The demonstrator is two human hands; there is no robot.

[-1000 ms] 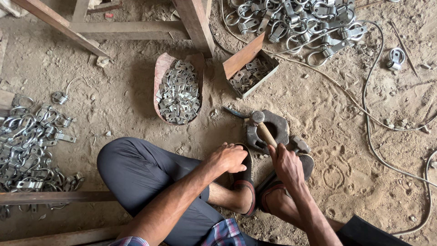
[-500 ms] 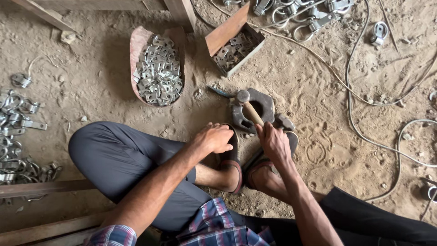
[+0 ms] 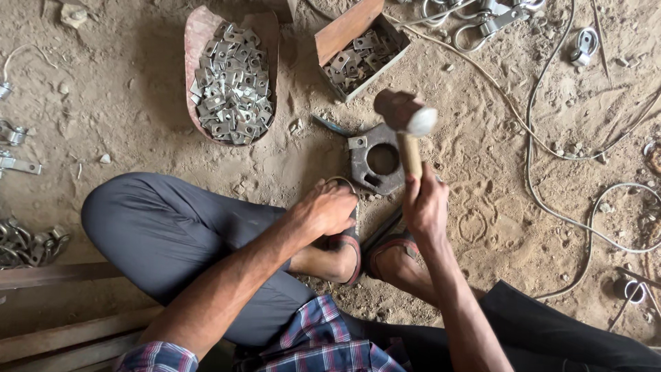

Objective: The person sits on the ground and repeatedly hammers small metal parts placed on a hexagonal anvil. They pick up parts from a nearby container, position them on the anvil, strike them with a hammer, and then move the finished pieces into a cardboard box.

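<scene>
Leftmost, beyond the left grip, a rusty scoop-shaped tray [image 3: 200, 41] lies on the sandy floor [image 3: 103, 103], heaped with small bright stamped metal plates [image 3: 231, 83]; they look light, stiff and sharp-edged, best pinched by the flat faces. The left hand [image 3: 329, 207] has its grip curled together low over the sand, just left of a dark metal block [image 3: 375, 160]; whether it pinches a small part I cannot tell. That block, thick, rust-brown, with a round hole through it and one pale plate [image 3: 357, 142] at its upper left corner, looks heavy and rigid and should sit firm under blows. Above it, a wooden box [image 3: 348, 31] holds more plates. The right hand [image 3: 425, 205] has its grip clamped around the wooden handle of a hammer [image 3: 406, 117], whose worn steel head hangs raised over the block; head-heavy, it seems best held low on the handle. Right of that grip, pale cables [image 3: 551, 151] trail across the floor.
</scene>
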